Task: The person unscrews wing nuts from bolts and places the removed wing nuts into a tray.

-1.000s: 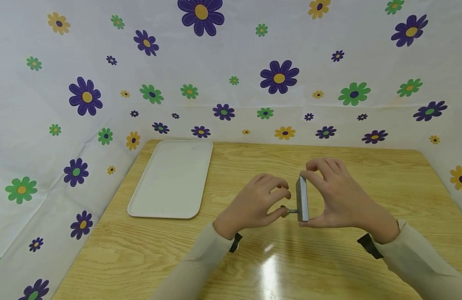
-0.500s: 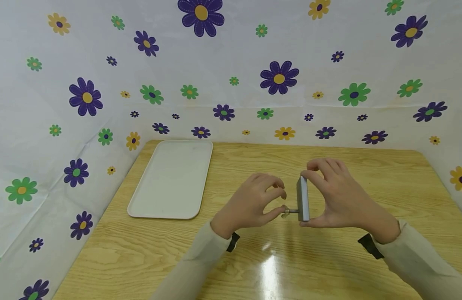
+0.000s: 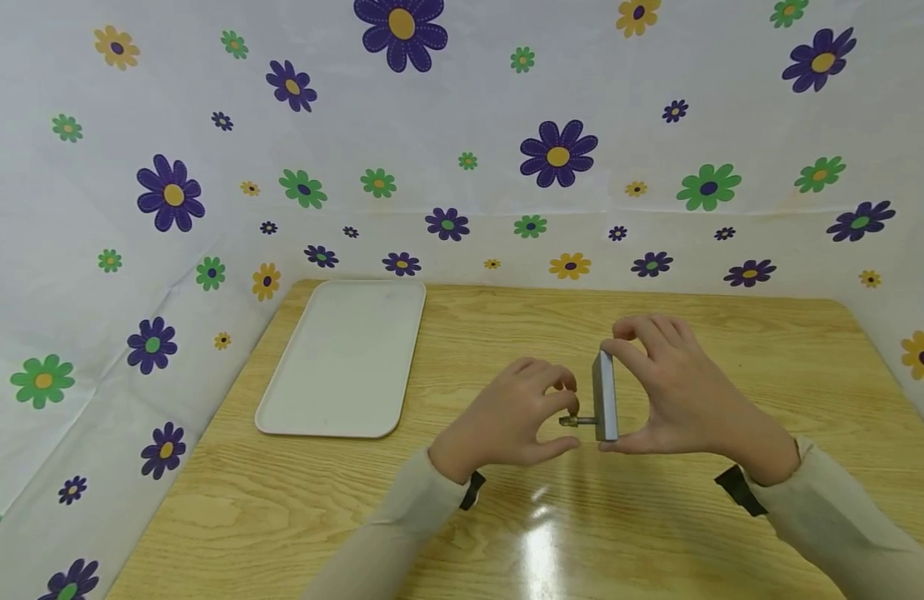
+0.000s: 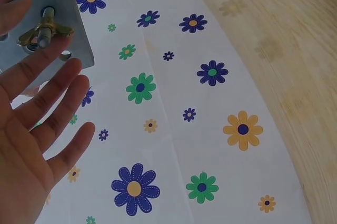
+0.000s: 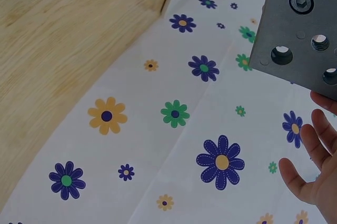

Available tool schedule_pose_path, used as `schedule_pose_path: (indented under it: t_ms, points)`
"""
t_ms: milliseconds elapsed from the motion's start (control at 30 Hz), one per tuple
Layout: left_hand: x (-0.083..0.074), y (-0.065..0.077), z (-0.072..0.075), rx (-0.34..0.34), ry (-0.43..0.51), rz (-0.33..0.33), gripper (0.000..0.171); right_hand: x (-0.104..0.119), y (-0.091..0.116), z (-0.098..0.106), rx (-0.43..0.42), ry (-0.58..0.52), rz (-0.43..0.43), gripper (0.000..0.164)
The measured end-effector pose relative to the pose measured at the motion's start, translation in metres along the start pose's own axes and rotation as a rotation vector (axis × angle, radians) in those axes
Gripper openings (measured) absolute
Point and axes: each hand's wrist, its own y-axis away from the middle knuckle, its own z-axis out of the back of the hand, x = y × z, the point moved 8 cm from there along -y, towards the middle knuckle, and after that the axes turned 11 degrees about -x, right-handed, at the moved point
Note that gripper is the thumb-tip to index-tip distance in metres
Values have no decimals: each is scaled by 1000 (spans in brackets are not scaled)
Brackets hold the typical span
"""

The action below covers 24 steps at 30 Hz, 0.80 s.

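Note:
My right hand [image 3: 679,392] holds a grey metal plate [image 3: 605,396] upright by its top and bottom edges, fingers above and thumb below. Out of the plate's left face sticks a bolt [image 4: 48,13] with a brass-coloured wing nut [image 4: 62,30] on it. My left hand [image 3: 506,412] is at the wing nut, the index fingertip against one wing and the thumb apart below it; its other fingers are spread loosely. In the right wrist view, the bolt's hex-socket head [image 5: 301,2] sits recessed in the plate's other face, among several round holes.
A white tray [image 3: 342,358] lies at the back left of the wood-grain table [image 3: 476,533]. Behind and beside the table hangs a white flower-patterned cloth [image 3: 476,100]. Both hands are above the table's middle right.
The left thumb has dropped away from the wing nut while the index finger has come down to it. The wing nut has turned on the bolt. The right hand and plate stay almost still.

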Motion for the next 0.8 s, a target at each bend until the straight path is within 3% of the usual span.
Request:
schedule_pose_path:
  t_ms: [300, 500, 800]
  points:
    - [10, -4, 2, -42, 7, 44, 20, 0, 0, 1, -4, -3, -1, 90]
    - [15, -5, 2, -25, -5, 76, 18, 1, -1, 0, -2, -10, -1, 91]
    - [5, -3, 10, -64, 38, 18, 22, 0, 0, 1, -12, -9, 5, 90]
